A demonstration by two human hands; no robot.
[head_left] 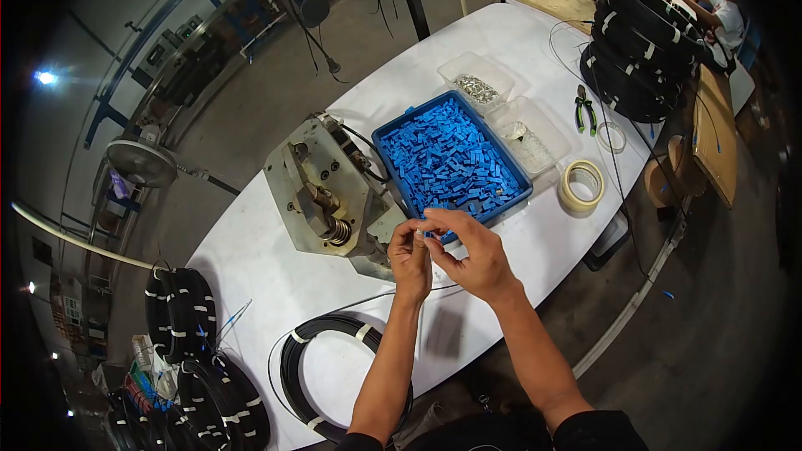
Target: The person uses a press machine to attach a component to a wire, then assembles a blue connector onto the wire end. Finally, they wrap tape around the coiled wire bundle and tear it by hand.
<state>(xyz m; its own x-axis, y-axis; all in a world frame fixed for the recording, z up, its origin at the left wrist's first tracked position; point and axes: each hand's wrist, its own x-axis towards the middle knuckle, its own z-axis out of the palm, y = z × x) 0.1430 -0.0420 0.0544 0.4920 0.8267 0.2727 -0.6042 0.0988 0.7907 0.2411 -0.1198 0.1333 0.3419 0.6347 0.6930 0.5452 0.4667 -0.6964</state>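
My left hand [409,260] and my right hand [474,257] meet over the near corner of a blue tray [512,211]. Both have fingers closed in a pinch, the fingertips almost touching. A tiny pale piece [419,232] shows between them, too small to name. The tray is heaped with small blue plastic housings [451,154]. Left of my hands stands a metal press-like fixture [322,192] with a spring. A coil of black cable [292,367] lies below, partly behind my left forearm; a thin cable end passes near my wrists.
Clear boxes hold metal terminals [474,88] and whitish small parts [525,149]. Green-handled pliers [585,110] and a tape roll [581,186] lie at the right. Black cable coils are stacked at the back right [639,50] and lower left [180,313]. Another person [723,21] sits far right.
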